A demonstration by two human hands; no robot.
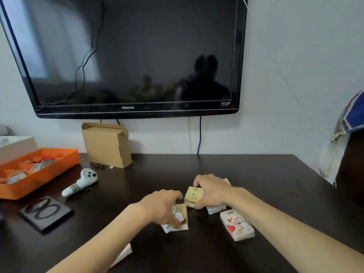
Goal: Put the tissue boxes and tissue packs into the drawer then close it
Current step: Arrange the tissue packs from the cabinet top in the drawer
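Near the tabletop (256, 174) front edge, our right hand (211, 191) pinched a yellow tissue pack (193, 195) while our left hand (164, 206) gripped another pack (180, 218); both seemed soft, light, best held by the sides.

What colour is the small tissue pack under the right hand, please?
Yellow, with dark print on its face; seen best in the head view.

The desk (246, 174) under my arms is dark wood-look with a low satin sheen. The tissue packs are soft printed plastic wrap, slightly crinkly: the yellow pack (194, 195) looks fairly matt, the heart-print pack (237, 227) a bit shinier. The cardboard box (106, 144) is plain matt brown. The orange tray (41, 174) is smooth matt plastic, and the TV (128, 56) is glossy black.
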